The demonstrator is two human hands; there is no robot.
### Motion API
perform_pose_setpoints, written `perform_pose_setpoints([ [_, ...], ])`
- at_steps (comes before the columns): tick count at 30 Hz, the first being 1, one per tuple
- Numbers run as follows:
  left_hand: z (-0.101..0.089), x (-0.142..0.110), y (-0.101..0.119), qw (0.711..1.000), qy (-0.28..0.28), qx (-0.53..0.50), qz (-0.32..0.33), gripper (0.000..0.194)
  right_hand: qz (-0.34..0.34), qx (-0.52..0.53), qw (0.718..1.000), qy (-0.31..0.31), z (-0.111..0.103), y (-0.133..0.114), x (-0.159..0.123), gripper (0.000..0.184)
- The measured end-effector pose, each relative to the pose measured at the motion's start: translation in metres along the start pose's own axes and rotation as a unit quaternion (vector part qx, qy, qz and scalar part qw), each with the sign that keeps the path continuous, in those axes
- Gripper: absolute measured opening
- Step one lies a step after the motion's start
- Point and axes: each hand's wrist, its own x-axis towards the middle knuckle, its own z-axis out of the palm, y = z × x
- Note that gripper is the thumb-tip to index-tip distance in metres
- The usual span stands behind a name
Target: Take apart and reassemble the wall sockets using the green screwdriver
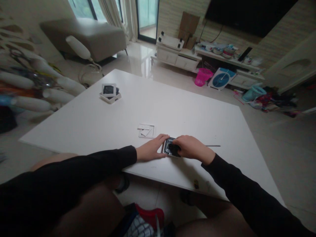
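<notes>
A small dark square device (170, 147) with a pale frame lies near the front edge of the white table (172, 108). My left hand (151, 148) lies flat beside it, fingers together, steadying its left edge. Curled over the device's right side, my right hand (191, 148) has its fingers closed on a dark part on top of the device. Both arms wear black sleeves.
A flat white plate with loose white pieces (146, 130) lies just beyond my left hand. A thin metal tool (212, 145) rests right of my right hand. A small white box with a dark part (110, 93) sits at the far left. Sofa, cabinet and baskets stand beyond.
</notes>
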Motion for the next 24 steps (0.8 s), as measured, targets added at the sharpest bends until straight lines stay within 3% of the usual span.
perform_pose_setpoints([
  [8,0.000,0.000,0.001,1.000,-0.003,-0.003,-0.001,0.084,0.018,0.033,0.999,0.022,-0.008,0.009,-0.003,0.020],
  [13,0.001,0.000,0.000,1.000,-0.005,0.001,-0.004,0.085,0.067,0.004,0.997,0.029,-0.009,0.026,-0.003,0.018],
  [19,0.000,0.000,0.002,1.000,-0.007,-0.003,-0.009,0.087,0.120,-0.010,0.993,0.006,0.007,0.049,-0.001,0.022],
  [24,-0.001,0.000,0.005,1.000,-0.016,0.013,-0.017,0.088,0.124,0.000,0.992,-0.023,0.022,0.052,0.000,0.025],
])
